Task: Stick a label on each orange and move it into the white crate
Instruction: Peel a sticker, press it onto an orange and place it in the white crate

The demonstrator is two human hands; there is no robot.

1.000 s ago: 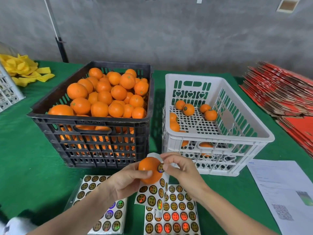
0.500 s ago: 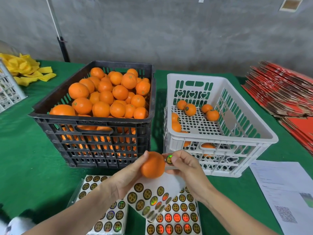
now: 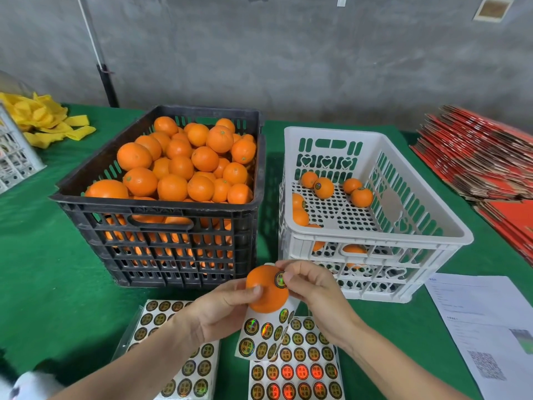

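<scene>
- One orange [image 3: 266, 290] is held up over the near edge of the tabletop [image 3: 43, 269], just in front of the white crate [image 3: 375, 246] and not in it
- One round label [image 3: 280, 279] sits on the orange's upper right side
- The left hand [image 3: 222, 310] grasps the orange from the left, fingers curled round it and the thumb laid across its front
- The right hand [image 3: 314, 290] has its fingers curled, thumb and forefinger pinching at the label's edge against the orange
- Three label sheets show: one curled sheet [image 3: 259, 333] hangs lifted under the orange, and I cannot tell which hand holds it; two flat sheets lie on the tabletop, one at the left [image 3: 173, 350] and one at the right [image 3: 297, 370]
- In the white crate lie four oranges at the far end, three along the left wall, and at least one more seen through the near wall's slots
- One black crate [image 3: 161, 209] stands just left of the white one, heaped with too many oranges to count
- One printed paper [image 3: 484, 327] lies to the right of the white crate
- A stack of red flat cartons [image 3: 476, 151] fills the far right
- A heap of yellow foam nets [image 3: 43, 122] lies at the far left, beside part of a second white crate [image 3: 14, 157]
</scene>
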